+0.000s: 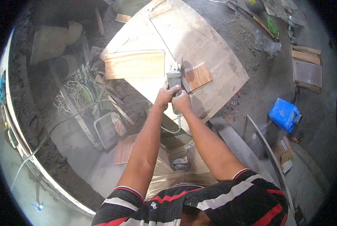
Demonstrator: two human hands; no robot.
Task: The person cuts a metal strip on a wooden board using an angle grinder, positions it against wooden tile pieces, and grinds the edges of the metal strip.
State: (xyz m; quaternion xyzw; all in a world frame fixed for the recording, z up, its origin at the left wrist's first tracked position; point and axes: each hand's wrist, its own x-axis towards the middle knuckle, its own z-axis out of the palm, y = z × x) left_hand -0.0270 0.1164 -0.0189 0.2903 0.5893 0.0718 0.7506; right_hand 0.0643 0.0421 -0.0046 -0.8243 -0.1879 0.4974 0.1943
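Observation:
Both my hands are wrapped round the body of a grey angle grinder [173, 78] held over a pale board. My left hand [164, 96] grips its left side, with the thumb across the top. Behind it, nearer to me, my right hand [182, 101] closes on the rear of the body. The grinder's disc [182, 67] stands on edge at the right of its head, beside a small wood-grain tile [199, 77]; whether they touch I cannot tell. A longer wood-grain tile [135, 64] lies to the left on the board [225, 71]. The grinder's cord [172, 132] loops down below my hands.
A blue jerrycan [284, 114] stands on the dusty floor at the right, below a wood-framed piece [307, 71]. Tangled wire [68, 98], wood strips and a tray-like frame [105, 131] lie at the left. A long cable [50, 132] crosses the left floor.

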